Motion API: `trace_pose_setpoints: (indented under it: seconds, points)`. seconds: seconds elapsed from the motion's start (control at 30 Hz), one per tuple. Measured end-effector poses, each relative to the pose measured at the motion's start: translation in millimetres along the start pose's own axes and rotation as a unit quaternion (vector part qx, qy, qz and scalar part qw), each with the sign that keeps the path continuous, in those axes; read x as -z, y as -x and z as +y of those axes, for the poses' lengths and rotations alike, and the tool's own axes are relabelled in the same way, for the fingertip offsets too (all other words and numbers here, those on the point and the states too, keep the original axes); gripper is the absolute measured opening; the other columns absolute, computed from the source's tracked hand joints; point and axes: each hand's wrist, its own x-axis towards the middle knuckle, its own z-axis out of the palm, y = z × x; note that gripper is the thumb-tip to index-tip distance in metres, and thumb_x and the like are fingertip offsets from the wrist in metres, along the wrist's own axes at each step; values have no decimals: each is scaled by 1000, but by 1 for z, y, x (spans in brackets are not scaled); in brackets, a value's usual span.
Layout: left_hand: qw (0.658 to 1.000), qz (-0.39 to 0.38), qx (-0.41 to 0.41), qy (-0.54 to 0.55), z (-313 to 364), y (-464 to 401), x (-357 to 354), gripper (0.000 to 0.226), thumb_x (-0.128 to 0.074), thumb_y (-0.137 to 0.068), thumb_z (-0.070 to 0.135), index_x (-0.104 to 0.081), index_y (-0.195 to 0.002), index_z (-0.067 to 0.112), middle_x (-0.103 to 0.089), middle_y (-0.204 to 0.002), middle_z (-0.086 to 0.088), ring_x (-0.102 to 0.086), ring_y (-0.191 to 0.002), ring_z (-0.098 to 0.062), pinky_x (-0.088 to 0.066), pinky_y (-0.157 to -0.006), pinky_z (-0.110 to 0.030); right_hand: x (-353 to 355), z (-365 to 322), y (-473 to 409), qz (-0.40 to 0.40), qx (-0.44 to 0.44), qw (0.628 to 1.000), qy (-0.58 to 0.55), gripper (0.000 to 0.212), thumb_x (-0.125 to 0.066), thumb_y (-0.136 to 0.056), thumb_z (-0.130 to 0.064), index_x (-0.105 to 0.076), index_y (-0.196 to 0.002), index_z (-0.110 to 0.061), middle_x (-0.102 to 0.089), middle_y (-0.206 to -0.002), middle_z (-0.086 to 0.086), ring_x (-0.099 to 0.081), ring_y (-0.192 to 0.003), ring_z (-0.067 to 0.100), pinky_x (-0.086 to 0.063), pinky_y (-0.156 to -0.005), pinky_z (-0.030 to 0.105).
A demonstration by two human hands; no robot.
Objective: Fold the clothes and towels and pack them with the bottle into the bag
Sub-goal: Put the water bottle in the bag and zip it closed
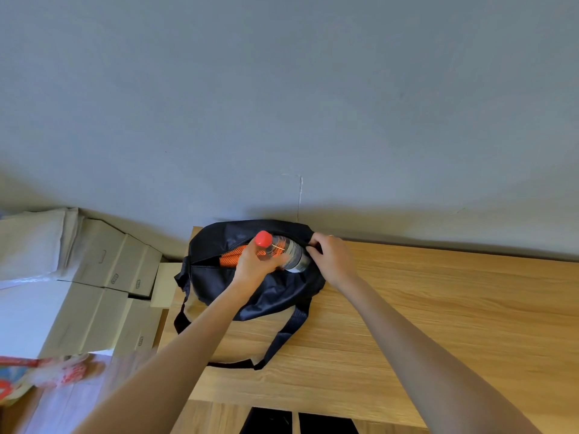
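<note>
Bottle (283,250) cap-left across bag (219,245) mouth, hands gripping bottle and bag rim

A black bag (272,296) with black straps on a light wood-grain table (438,308); an orange mesh-patterned cloth (232,257) shows in its opening; a clear bottle (289,252) carries a red cap and a grey-and-white label; pale beige cardboard boxes (103,277) beyond the table's left edge; a grey wall (282,89) behind.

bag (250,296) fills table's (438,308) far-left corner against wall (282,120); boxes (109,277) crowd left; table right open.
</note>
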Motion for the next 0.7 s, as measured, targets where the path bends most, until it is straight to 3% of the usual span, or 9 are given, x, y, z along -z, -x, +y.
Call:
trace_pose_setpoints:
  seconds: [0.17,0.27,0.33,0.4,0.47,0.7]
  points:
    - [995,90,-27,42,2,16,18,18,-69,-84,24,-60,-100,28,-66,-94,4,-64,-94,-16,-57,-71,-30,3,-4,2,-1,6,999,32,12,-55,-94,-22,-60,-91,-11,-52,-81,-1,-53,-73,19,-36,-58,30]
    - [981,155,-88,-71,1,17,27,22,-71,-82,30,-61,-101,31,-63,-95,11,-59,-86,-5,-50,-68,-27,1,-6,4,0,9,999,43,12,-54,-94,-22,-59,-93,-12,-49,-81,-2,-52,-72,19,-37,-58,30]
    - [954,176,-167,-175,1,15,30,34,-73,-80,27,-62,-112,28,-54,-106,8,-50,-94,-7,-43,-69,-23,0,-6,5,-2,16,999,48,12,-53,-94,-22,-59,-96,-12,-48,-83,-2,-51,-72,18,-37,-58,29]
    - [917,151,-256,-267,0,10,32,38,-75,-78,21,-64,-115,24,-52,-113,1,-44,-104,-16,-46,-76,-32,0,-5,6,-7,22,999,49,13,-53,-95,-22,-59,-98,-11,-47,-85,-2,-48,-71,16,-36,-59,28]
    - [900,126,-291,-299,-4,5,35,35,-75,-77,15,-67,-110,20,-56,-112,-2,-48,-105,-22,-48,-79,-44,0,-4,8,-8,23,999,46,13,-54,-94,-22,-60,-98,-11,-47,-86,-3,-47,-71,14,-36,-60,27]
    - [916,118,-255,-287,-20,2,49,32,-77,-73,11,-70,-104,14,-63,-107,-1,-53,-110,-25,-47,-85,-53,-1,3,8,-3,16,999,36,14,-54,-94,-24,-61,-96,-12,-55,-88,-1,-49,-69,14,-30,-51,22]
